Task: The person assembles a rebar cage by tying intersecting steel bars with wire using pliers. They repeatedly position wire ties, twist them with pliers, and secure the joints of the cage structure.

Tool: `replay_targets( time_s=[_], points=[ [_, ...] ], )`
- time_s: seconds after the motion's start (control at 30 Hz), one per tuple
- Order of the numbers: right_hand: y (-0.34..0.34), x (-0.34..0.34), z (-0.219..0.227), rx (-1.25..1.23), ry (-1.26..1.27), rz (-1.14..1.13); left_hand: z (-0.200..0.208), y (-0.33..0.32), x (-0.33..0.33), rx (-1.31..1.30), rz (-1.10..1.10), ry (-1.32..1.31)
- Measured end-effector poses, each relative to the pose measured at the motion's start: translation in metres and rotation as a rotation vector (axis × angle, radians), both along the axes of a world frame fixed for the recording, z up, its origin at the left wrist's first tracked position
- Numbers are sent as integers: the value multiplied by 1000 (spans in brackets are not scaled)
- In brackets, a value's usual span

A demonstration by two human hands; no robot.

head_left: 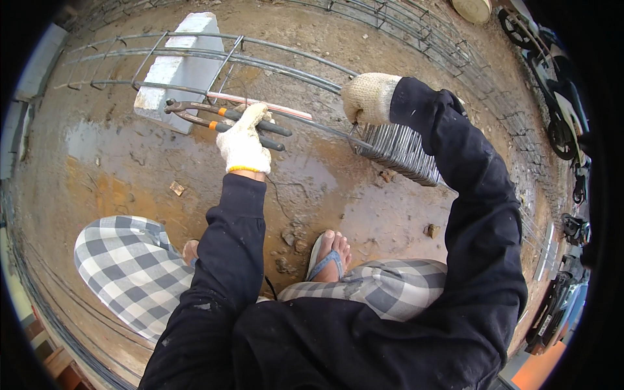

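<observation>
My left hand (pixel 246 140), in a knitted white glove, is closed around pincers (pixel 211 117) with black and orange handles. Their jaws point left, in front of a white block (pixel 175 75). A thin dark wire (pixel 276 188) trails below this hand. My right hand (pixel 370 97), in a soiled glove, makes a fist at the right part of a long rebar cage (pixel 279 62). A thin steel stirrup seems to emerge beneath that fist; the glove hides most of it. A red-and-white strip (pixel 260 104) lies along the cage's near bar.
A row of bundled stirrups (pixel 403 153) hangs below my right hand. The white block props up the cage's left part. More rebar cages (pixel 416 32) lie farther back. Motorcycles (pixel 552 91) stand at the right. The ground (pixel 312 188) is wet and muddy, with small stones.
</observation>
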State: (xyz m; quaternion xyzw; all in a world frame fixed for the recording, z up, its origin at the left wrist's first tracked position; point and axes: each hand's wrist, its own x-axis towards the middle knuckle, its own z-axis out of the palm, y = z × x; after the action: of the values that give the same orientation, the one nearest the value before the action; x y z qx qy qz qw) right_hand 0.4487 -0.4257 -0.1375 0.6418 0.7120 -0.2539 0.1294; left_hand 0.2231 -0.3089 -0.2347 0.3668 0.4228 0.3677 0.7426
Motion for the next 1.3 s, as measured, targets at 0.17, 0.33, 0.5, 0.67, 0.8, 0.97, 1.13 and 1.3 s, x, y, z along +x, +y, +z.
replay_targets(
  time_s=[0.17, 0.33, 0.5, 0.67, 0.8, 0.97, 1.13, 1.3],
  points=[
    [-23, -3, 0, 29, 29, -56, -2, -1, -1, 22, -6, 24],
    [-25, 2, -5, 140, 99, 11, -3, 0, -2, 20, -19, 1],
    [-15, -5, -8, 239, 43, 86, 0, 0, -3, -4, -31, 24],
    [1, -13, -14, 271, 44, 105, 2, -2, -3, 5, -28, -27],
    [22, -14, -19, 261, 40, 130, 5, -3, -3, -12, -25, 0],
    [37, -14, -26, 275, 93, 101, 5, -2, -3, 5, -25, -10],
    [37, -12, -30, 336, 164, 71, 4, -2, -3, -6, -23, -39],
    [36, -13, -32, 360, 143, 97, 8, -3, -5, 4, -21, -34]
  ],
)
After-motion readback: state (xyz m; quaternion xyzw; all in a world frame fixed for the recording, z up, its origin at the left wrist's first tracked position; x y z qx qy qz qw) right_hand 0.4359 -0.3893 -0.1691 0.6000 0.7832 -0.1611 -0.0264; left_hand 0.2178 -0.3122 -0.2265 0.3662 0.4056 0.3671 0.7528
